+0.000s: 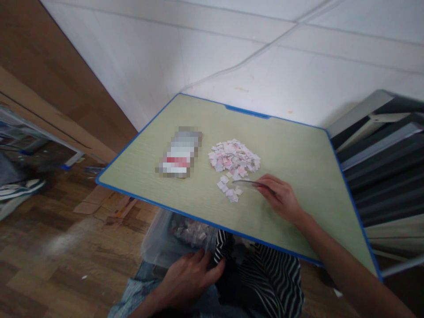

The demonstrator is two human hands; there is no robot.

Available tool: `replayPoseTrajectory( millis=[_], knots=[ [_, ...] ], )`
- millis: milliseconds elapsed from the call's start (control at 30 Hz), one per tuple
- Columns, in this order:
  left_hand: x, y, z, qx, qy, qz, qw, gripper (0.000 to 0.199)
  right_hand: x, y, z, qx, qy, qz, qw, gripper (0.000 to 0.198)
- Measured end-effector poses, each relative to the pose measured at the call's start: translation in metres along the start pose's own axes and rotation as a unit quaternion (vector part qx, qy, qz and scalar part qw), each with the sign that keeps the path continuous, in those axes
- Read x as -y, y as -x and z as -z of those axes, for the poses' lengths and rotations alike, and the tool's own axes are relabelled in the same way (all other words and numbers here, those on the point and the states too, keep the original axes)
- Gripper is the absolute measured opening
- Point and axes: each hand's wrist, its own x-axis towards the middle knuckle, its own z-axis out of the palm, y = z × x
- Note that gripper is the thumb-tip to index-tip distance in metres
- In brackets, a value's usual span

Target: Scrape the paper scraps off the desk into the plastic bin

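Squares (pixel 233 158) near the tweezers (pixel 252 182)

Right hand (pixel 281 196) pinches the tweezers; left hand (pixel 188 274) is at lower centre, its grip I cannot tell. Squares lie around frame centre, probably light, thin, easily scattered; best taken by one edge.

- Flat object (pixel 180 152) — pixelated, its markings unreadable.
- Paper pieces (pixel 233 157): any print too small to read.
- Tweezers (pixel 247 181): tips blurred, back end partly hidden by the right hand (pixel 281 198).
- Plastic box (pixel 153 240) — partly hidden beneath the tabletop (pixel 285 145), contents unclear.
- Left hand (pixel 192 274): fingertips hard to make out.
- Shoe (pixel 21 189): cut off by the left edge.
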Motion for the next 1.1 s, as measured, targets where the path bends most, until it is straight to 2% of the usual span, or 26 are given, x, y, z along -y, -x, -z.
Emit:
replayPoseTrajectory(
  millis=[133, 233, 333, 533, 667, 833, 967, 1100],
  knots=[
    [0.000, 0.000, -0.002, 0.003, 0.004, 0.003, 1.000, 0.050, 0.000, 0.000, -0.002, 0.021, -0.007, 0.006, 1.000, 0.016],
    [-0.001, 0.000, -0.003, -0.001, 0.007, 0.002, 1.000, 0.050, 0.001, 0.000, 0.000, -0.023, 0.022, -0.011, 0.999, 0.017],
    [-0.001, 0.000, -0.003, -0.005, 0.008, 0.000, 1.000, 0.048, 0.002, 0.000, 0.008, -0.043, -0.002, 0.005, 0.999, 0.016],
    [0.000, 0.000, -0.001, -0.007, 0.001, -0.001, 1.000, 0.049, -0.004, 0.004, 0.025, 0.056, -0.041, -0.004, 0.998, 0.017],
    [0.000, 0.000, -0.001, -0.008, 0.001, -0.004, 1.000, 0.050, -0.008, 0.005, 0.027, 0.009, -0.022, -0.017, 1.000, 0.016],
    [0.000, 0.000, -0.002, -0.011, 0.002, 0.000, 1.000, 0.051, -0.007, 0.003, 0.028, 0.060, -0.034, -0.015, 0.998, 0.020],
    [0.000, 0.001, -0.004, -0.016, 0.005, 0.001, 1.000, 0.051, -0.008, 0.004, 0.031, 0.009, -0.039, -0.055, 0.998, 0.022],
    [0.000, 0.001, -0.005, -0.010, 0.004, 0.004, 1.000, 0.049, -0.017, 0.008, 0.039, 0.012, -0.056, -0.102, 0.993, 0.027]
  ],
)
